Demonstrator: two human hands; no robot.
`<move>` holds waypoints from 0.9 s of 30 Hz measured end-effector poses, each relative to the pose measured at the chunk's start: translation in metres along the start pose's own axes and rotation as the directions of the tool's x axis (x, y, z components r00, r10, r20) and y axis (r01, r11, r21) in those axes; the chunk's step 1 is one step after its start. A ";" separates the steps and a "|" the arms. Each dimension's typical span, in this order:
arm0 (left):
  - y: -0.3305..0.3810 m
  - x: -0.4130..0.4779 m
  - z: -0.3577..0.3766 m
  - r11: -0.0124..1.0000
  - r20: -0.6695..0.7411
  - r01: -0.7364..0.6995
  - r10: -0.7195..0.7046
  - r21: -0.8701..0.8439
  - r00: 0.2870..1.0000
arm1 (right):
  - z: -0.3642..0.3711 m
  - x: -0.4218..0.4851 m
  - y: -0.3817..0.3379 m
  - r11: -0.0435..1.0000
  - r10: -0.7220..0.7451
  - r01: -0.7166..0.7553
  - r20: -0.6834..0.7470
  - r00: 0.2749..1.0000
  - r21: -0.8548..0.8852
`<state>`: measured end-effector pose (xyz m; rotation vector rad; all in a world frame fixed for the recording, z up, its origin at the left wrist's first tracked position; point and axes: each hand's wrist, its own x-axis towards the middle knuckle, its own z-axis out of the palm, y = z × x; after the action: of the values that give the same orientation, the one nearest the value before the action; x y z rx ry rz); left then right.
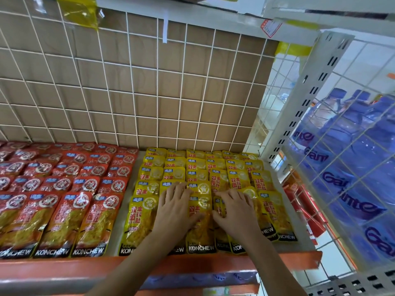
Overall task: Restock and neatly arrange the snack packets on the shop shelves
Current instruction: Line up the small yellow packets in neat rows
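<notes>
Yellow snack packets (201, 167) lie in overlapping rows on the right half of the shelf (192, 263). Red snack packets (64, 184) fill the left half in the same way. My left hand (177, 206) lies flat with straight fingers on the front yellow packets, its thumb on the middle front packet (201, 233). My right hand (235, 212) is just to the right of it. Its thumb and index finger curl round the edge of a narrow bunch of yellow packets (219, 207) standing between the rows.
A white wire grid backed by brown cardboard (139, 92) closes the shelf's back. A white slotted upright (307, 99) and a wire side panel stand at the right, with shrink-wrapped blue water bottles (352, 146) behind. The orange shelf edge (64, 268) runs along the front.
</notes>
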<state>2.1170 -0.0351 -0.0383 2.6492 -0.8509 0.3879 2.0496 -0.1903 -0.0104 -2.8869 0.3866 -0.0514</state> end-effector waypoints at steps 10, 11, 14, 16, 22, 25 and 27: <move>-0.008 -0.026 0.002 0.971 0.102 -0.213 0.224 -0.110 0.969 | 0.002 0.004 0.008 0.996 -0.049 0.054 -0.069 0.996 0.076; -0.009 -0.028 0.003 0.964 0.120 -0.240 0.253 -0.117 0.960 | 0.003 0.005 0.010 0.994 -0.052 0.060 -0.081 0.995 0.097; -0.010 -0.030 0.005 0.958 0.169 -0.248 0.270 -0.142 0.948 | 0.002 0.012 0.013 0.986 -0.071 0.086 -0.110 0.991 0.142; -0.011 -0.031 0.004 0.958 0.193 -0.253 0.276 -0.138 0.941 | 0.000 0.019 0.015 0.981 -0.090 0.108 -0.118 0.989 0.163; -0.012 -0.029 0.005 0.955 0.181 -0.254 0.280 -0.156 0.943 | -0.004 0.053 0.007 0.950 -0.185 0.198 -0.077 0.980 0.243; -0.012 -0.028 0.003 0.952 0.177 -0.264 0.290 -0.158 0.941 | -0.001 0.070 0.002 0.952 -0.184 0.186 -0.029 0.982 0.242; -0.012 -0.028 0.003 0.950 0.181 -0.262 0.291 -0.171 0.939 | 0.000 0.078 0.000 0.954 -0.166 0.159 0.005 0.986 0.254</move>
<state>2.1024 -0.0124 -0.0533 2.4681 -1.2746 0.1134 2.1252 -0.2111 -0.0100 -2.6558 0.1247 -0.0841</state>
